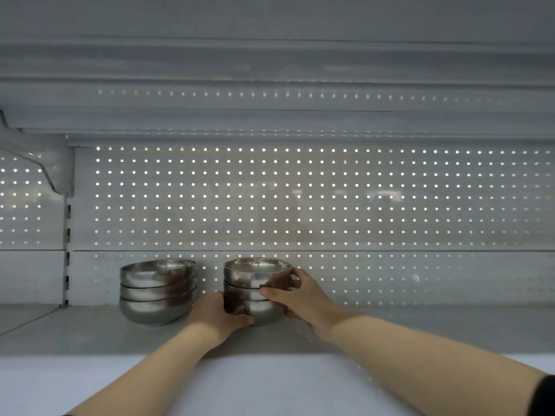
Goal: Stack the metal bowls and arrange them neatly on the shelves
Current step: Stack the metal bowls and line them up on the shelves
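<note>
A grey shelf (90, 331) backed by a perforated panel (330, 199) holds two bowl stacks — three bowls each. The left stack (157, 291) stands free near the upright (67, 253); the right stack (257, 291) sits just beside it, with open shelf to its right. The left hand (217, 318) cups its base and the right hand (300, 298) wraps its side — both curled round it.

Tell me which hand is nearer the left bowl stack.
Left. The left hand grips the base of the right stack, just beside the left stack without touching it. The right hand holds the right stack's far side, farther away.
</note>
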